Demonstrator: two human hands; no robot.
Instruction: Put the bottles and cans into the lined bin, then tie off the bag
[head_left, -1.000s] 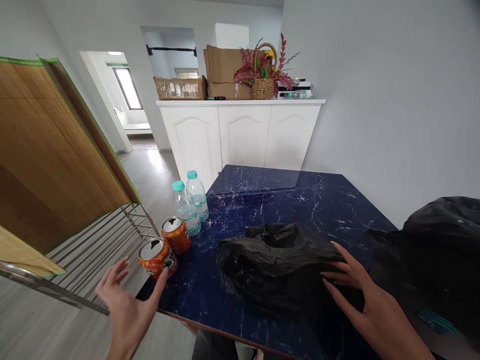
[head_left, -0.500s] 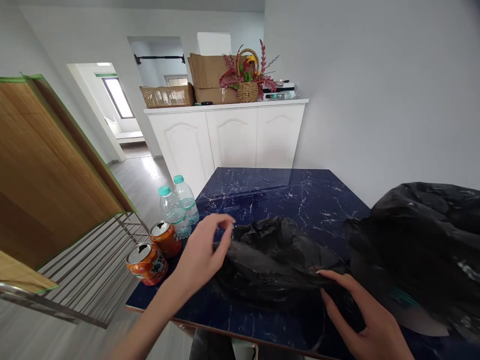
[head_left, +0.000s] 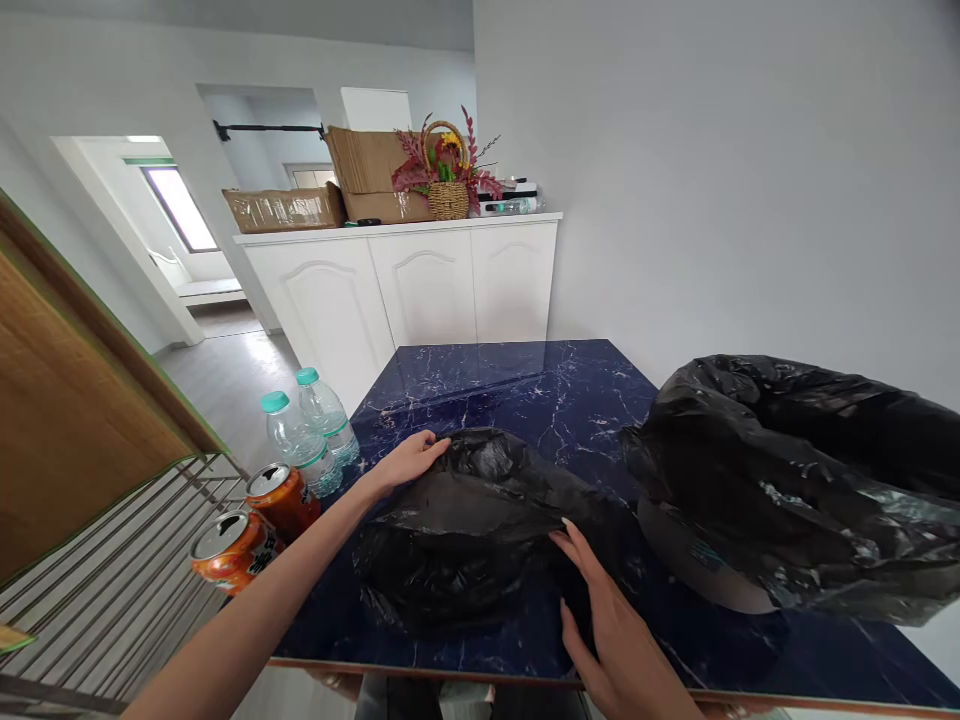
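A crumpled black plastic bag [head_left: 465, 530] lies on the dark blue marbled table in front of me. My left hand [head_left: 412, 458] pinches the bag's far left edge between thumb and fingers. At the bag's right side rests my right hand [head_left: 600, 610], its fingertips touching the plastic and its thumb held apart below them. A second black plastic bag [head_left: 720, 470] stands opened over a bin-like container at the right, whose translucent lower part shows beneath the plastic. What is inside that bag is hidden.
Two orange cans [head_left: 234, 552] with opened tops and two clear bottles [head_left: 300, 445] with teal caps stand along the left of the table [head_left: 517, 385]. A metal rack [head_left: 112, 570] is at the left. Behind, a white cabinet [head_left: 322, 300] carries cardboard boxes and a flower basket [head_left: 448, 198].
My left hand has come down from above the bag and closed on its far edge. My right hand stays at the bag's right side. The view has turned right.
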